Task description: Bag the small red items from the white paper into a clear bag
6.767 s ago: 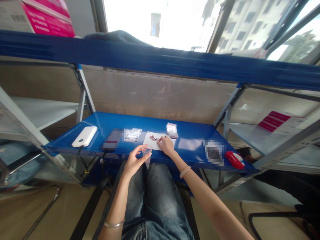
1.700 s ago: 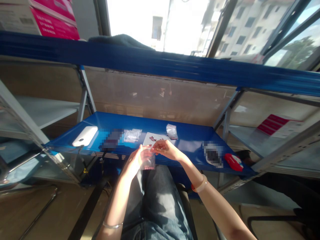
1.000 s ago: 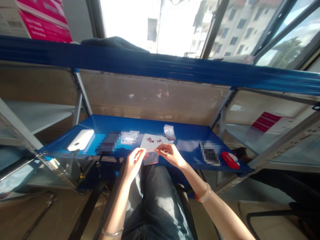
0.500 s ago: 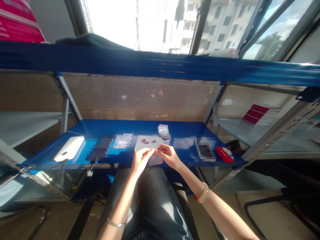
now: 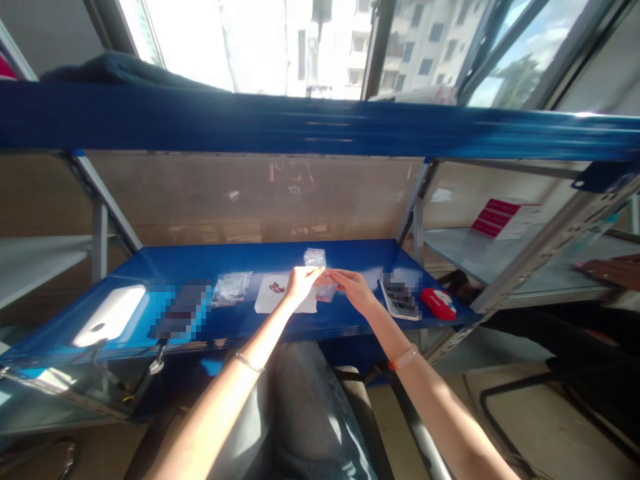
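Observation:
My left hand (image 5: pixel 301 285) is closed in a pinch, its fingertips close to those of my right hand (image 5: pixel 353 287), also pinched. Between them is a small clear plastic bag (image 5: pixel 325 292); its contents are too small to make out. Under and left of my left hand lies a white sheet (image 5: pixel 267 305), bearing several small dark red pieces (image 5: pixel 276 288). Just behind the hands sits a stack of clear bags (image 5: pixel 315 256). More clear plastic bags (image 5: pixel 232 289) lie flat to the left of the sheet.
On the blue table (image 5: pixel 355 252) are a white flat device (image 5: pixel 111 315), a pixelated dark slab (image 5: pixel 183 308), a pixelated flat object (image 5: pixel 400 298) and a red case (image 5: pixel 439 304). A blue beam (image 5: pixel 300 127) crosses above. Another person's hand (image 5: pixel 613 269) rests at far right.
Both hands have moved forward and right over the table, carrying the clear bag. My left hand now covers part of the white sheet. The view has shifted slightly.

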Tool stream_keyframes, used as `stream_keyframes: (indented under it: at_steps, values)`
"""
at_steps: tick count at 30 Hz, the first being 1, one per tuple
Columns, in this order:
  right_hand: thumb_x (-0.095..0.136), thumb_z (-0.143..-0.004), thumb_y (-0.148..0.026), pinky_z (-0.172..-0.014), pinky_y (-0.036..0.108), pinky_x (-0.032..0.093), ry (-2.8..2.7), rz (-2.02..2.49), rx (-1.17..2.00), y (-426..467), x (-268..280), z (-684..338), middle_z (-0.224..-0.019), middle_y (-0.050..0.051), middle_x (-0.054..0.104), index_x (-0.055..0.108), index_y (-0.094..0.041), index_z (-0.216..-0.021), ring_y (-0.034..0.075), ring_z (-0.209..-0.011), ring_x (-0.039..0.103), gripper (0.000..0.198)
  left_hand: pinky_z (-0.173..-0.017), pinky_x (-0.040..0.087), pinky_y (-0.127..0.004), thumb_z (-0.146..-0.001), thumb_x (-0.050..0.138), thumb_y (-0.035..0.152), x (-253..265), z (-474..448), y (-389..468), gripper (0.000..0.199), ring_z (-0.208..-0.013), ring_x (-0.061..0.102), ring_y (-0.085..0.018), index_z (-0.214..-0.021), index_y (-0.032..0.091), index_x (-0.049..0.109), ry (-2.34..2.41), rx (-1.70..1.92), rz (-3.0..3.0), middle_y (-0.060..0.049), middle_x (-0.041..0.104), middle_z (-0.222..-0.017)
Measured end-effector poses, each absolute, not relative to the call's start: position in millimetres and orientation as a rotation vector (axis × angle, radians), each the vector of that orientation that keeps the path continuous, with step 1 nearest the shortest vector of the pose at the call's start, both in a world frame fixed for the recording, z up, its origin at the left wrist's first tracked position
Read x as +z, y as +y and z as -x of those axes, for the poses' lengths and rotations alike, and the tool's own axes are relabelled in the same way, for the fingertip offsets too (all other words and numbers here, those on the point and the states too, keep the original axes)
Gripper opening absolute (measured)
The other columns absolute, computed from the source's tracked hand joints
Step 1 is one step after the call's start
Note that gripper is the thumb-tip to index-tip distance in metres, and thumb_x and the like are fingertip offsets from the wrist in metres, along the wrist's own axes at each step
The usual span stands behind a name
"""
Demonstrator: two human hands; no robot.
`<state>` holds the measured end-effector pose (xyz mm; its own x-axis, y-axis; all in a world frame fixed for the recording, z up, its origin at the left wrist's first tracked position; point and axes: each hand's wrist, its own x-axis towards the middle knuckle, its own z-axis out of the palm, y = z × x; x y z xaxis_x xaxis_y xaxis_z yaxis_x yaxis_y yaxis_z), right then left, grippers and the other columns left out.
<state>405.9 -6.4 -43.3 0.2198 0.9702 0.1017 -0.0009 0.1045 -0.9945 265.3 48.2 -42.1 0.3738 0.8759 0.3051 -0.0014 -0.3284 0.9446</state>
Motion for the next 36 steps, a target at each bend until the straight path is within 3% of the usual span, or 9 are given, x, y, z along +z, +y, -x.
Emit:
stream_keyframes:
  at_steps: [5, 10, 16, 20, 25, 28, 30, 33, 36]
  values:
    - [0.062, -0.069, -0.054, -0.072, 0.034, 0.047, -1.004, 1.402, 0.603, -23.2, -56.5, -453.3, -0.093, 0.009, 0.071, 0.072, -0.017, -0.098, 0.023, -0.085, 0.062, 0.048, -0.059, 0.055, -0.032, -0.074, 0.061, 0.029, -47.5, -303.2, 76.9, 0.019, -0.062, 0.069, -0.021, -0.072, 0.013, 0.069, 0.854, 1.135, -1.532, -0.007, 0.071, -0.064]
    - [0.064, -0.064, -0.049, -0.071, 0.037, 0.049, -0.655, 1.553, 0.150, -83.6, -93.6, -519.0, -0.086, 0.011, 0.070, 0.073, -0.012, -0.093, 0.023, -0.075, 0.061, 0.048, -0.061, 0.053, -0.028, -0.073, 0.058, 0.022, -52.2, -321.9, 115.6, 0.015, -0.063, 0.068, -0.018, -0.081, 0.012, 0.066, 1.003, 1.224, -1.453, -0.006, 0.070, -0.067]
    - [0.077, -0.049, -0.043, -0.043, 0.026, 0.038, -0.357, 1.531, 0.387, -122.2, -118.3, -540.3, -0.054, 0.001, 0.059, 0.073, -0.009, -0.092, 0.012, -0.046, 0.045, 0.054, -0.077, 0.051, -0.031, -0.070, 0.057, 0.012, -62.0, -319.6, 140.9, 0.020, -0.078, 0.068, -0.019, -0.088, 0.012, 0.066, 1.157, 1.283, -1.476, -0.009, 0.072, -0.084]
    - [0.081, -0.042, -0.039, -0.041, 0.024, 0.035, -0.309, 1.451, 0.481, -119.5, -122.4, -535.0, -0.050, -0.002, 0.056, 0.073, -0.010, -0.088, 0.009, -0.044, 0.041, 0.055, -0.092, 0.044, -0.036, -0.071, 0.055, 0.008, -62.6, -313.1, 138.8, 0.020, -0.098, 0.063, -0.023, -0.086, 0.013, 0.066, 1.221, 1.313, -1.527, -0.012, 0.070, -0.098]
    - [0.076, -0.045, -0.049, -0.045, 0.028, 0.037, -0.332, 1.540, 0.433, -118.4, -127.2, -542.2, -0.049, -0.002, 0.052, 0.072, -0.009, -0.091, 0.012, -0.045, 0.042, 0.062, -0.100, 0.038, -0.039, -0.074, 0.057, 0.011, -54.5, -307.2, 122.5, 0.018, -0.112, 0.057, -0.026, -0.089, 0.015, 0.066, 1.239, 1.345, -1.554, -0.013, 0.067, -0.110]
    - [0.067, -0.052, -0.063, -0.060, 0.035, 0.045, -0.481, 1.735, 0.247, -118.1, -123.4, -543.1, -0.064, 0.006, 0.061, 0.071, -0.006, -0.096, 0.019, -0.058, 0.053, 0.072, -0.103, 0.036, -0.038, -0.077, 0.056, 0.013, -48.1, -299.0, 99.9, 0.018, -0.117, 0.054, -0.025, -0.093, 0.014, 0.065, 1.210, 1.377, -1.561, -0.013, 0.065, -0.115]
    - [0.060, -0.056, -0.071, -0.076, 0.043, 0.045, -0.643, 1.929, 0.044, -114.9, -117.5, -535.7, -0.088, 0.016, 0.065, 0.067, -0.005, -0.106, 0.029, -0.080, 0.058, 0.083, -0.105, 0.033, -0.036, -0.080, 0.054, 0.016, -46.8, -290.1, 75.9, 0.020, -0.120, 0.051, -0.022, -0.097, 0.015, 0.064, 1.172, 1.410, -1.567, -0.011, 0.063, -0.120]
    - [0.059, -0.058, -0.072, -0.091, 0.052, 0.035, -0.864, 2.241, -0.130, -104.0, -106.2, -514.8, -0.122, 0.027, 0.053, 0.049, -0.002, -0.128, 0.042, -0.113, 0.045, 0.100, -0.105, 0.035, -0.034, -0.083, 0.053, 0.022, -53.3, -273.3, 28.3, 0.023, -0.119, 0.052, -0.020, -0.104, 0.016, 0.062, 1.103, 1.428, -1.585, -0.009, 0.062, -0.120]
    - [0.061, -0.064, -0.065, -0.091, 0.057, 0.033, -0.923, 2.433, -0.106, -89.3, -94.5, -498.4, -0.130, 0.028, 0.046, 0.037, -0.002, -0.136, 0.045, -0.118, 0.039, 0.099, -0.106, 0.033, -0.037, -0.085, 0.052, 0.027, -68.0, -255.2, -22.1, 0.025, -0.120, 0.051, -0.022, -0.105, 0.017, 0.063, 1.045, 1.437, -1.593, -0.010, 0.061, -0.120]
